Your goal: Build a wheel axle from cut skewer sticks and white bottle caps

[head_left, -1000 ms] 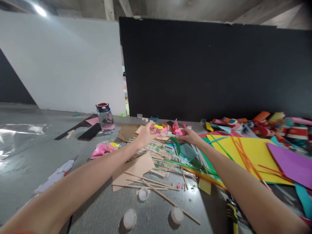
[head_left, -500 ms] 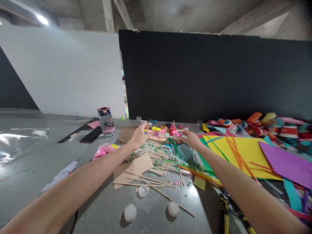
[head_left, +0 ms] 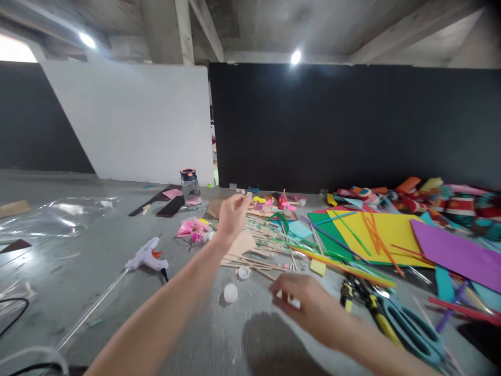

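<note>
My left hand [head_left: 233, 215], fingers pinched together, is raised above the pile of thin wooden sticks [head_left: 270, 243]. What it pinches, if anything, is too small to make out. My right hand [head_left: 307, 308] hovers low over the near table, blurred, fingers curved and apart. Through the gap between thumb and fingers shows part of a white round cap [head_left: 293, 302]; contact cannot be made out. Left of that hand lie another white cap [head_left: 230, 293] and an upturned white cap [head_left: 243, 272]. Behind the left hand are small pink and yellow pieces [head_left: 259, 200].
At left lie a glue gun [head_left: 146, 257] and clear plastic film [head_left: 62, 216]. A water bottle [head_left: 190, 189] stands behind a black phone [head_left: 170, 206]. Scissors [head_left: 410, 324], yellow-handled pliers [head_left: 378, 308], yellow sheets [head_left: 385, 235] and a purple sheet [head_left: 457, 253] crowd the right.
My right hand has come back from the far coloured pieces to the near white cap. The left hand has stayed near the pile, now more tightly pinched. The view has turned left and down.
</note>
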Demonstrator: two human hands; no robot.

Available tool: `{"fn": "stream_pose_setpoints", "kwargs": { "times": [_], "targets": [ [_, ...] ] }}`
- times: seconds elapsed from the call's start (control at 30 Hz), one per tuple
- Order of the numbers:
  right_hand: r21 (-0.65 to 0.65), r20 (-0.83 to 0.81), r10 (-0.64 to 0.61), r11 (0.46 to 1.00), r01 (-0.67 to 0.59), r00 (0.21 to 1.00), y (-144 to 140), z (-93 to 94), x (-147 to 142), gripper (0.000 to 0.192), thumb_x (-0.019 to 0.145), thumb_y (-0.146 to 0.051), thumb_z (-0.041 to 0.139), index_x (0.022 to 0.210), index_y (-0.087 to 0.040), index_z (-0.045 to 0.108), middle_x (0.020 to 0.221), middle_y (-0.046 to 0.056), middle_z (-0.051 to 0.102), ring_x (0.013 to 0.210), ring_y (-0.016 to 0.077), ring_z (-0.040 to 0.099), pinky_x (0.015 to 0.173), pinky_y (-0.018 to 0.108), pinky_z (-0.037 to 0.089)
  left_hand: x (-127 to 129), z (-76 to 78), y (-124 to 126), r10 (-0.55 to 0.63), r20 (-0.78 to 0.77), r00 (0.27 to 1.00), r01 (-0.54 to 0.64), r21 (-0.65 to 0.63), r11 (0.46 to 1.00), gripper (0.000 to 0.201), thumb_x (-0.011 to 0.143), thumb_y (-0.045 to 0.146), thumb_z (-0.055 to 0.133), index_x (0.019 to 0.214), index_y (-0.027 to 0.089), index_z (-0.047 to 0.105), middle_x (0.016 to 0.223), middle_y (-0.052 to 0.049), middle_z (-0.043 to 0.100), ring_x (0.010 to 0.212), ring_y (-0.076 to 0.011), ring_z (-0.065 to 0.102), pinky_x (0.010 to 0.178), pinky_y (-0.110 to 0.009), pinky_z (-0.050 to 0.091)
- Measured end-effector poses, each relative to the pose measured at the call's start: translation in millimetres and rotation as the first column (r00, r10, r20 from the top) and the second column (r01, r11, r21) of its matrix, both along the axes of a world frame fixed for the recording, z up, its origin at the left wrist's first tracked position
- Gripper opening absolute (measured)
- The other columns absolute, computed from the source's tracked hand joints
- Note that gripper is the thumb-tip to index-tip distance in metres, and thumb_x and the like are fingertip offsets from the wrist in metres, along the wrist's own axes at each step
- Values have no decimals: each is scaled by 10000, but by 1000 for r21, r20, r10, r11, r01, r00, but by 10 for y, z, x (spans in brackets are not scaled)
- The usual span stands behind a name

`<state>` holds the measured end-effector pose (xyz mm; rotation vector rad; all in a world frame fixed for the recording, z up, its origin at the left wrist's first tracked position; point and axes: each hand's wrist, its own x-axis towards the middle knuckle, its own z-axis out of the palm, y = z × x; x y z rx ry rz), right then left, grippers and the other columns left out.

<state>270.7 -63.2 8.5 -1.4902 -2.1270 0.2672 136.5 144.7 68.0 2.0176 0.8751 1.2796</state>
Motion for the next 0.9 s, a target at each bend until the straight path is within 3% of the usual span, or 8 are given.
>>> {"fn": "stream_pose_setpoints", "kwargs": {
  "times": [0.13,0.2,0.3,0.4,0.57,0.7,0.9],
  "targets": [
    [-26,117,231,973,-230,966,-479,-415,-583,17,864,-181,688,858,-185,672,783,-3,680,664,128,598,578,252,353,-256,-264,-848,-14,29,999,12,64,998,114,965,245,592,1022,180,667,1053,-63,717,1003,-199,673,923,-369,538],
    [-34,148,286,958,-284,947,-617,-572,-700,43,895,-208,665,865,-178,665,781,4,673,652,130,580,566,268,321,-425,-455,-1164,8,9,1000,-8,89,996,119,918,194,619,1031,195,656,1082,-65,716,1046,-206,660,954,-360,512],
    [-31,139,264,965,-262,955,-733,-672,-690,134,995,-220,530,984,-183,658,853,25,667,727,153,587,637,286,342,-664,-724,-1415,82,-37,996,-79,85,993,171,910,164,589,1076,191,623,1105,-83,705,1023,-211,662,914,-357,513],
    [-40,108,250,968,-247,962,-772,-681,-596,180,1027,-214,467,1034,-201,646,883,22,653,783,164,590,702,297,359,-867,-890,-1456,143,-142,980,-132,83,988,271,855,128,620,1119,185,599,1117,-99,685,1054,-245,642,947,-406,490],
    [-71,61,261,964,-257,963,-791,-647,-535,158,1030,-240,489,1034,-225,646,871,3,644,771,158,578,699,297,356,-1058,-953,-1338,141,-367,920,-113,95,989,514,676,114,764,1159,190,605,1199,-118,657,1126,-330,583,995,-503,443],
    [-95,-4,280,956,-279,960,-801,-612,-530,169,1034,-231,476,1018,-223,644,843,-2,644,737,150,570,665,291,355,-1072,-1030,-1262,123,-475,871,-100,72,992,410,701,110,749,1085,177,624,1140,-120,671,1075,-330,590,938,-496,464],
    [-111,-109,264,955,-276,958,-797,-588,-508,196,1048,-264,466,1005,-208,649,838,12,650,730,151,574,649,289,373,-1023,-1129,-1250,72,-507,859,-50,57,997,201,809,67,671,956,197,626,979,-53,667,959,-243,589,892,-391,469]
  ]
}}
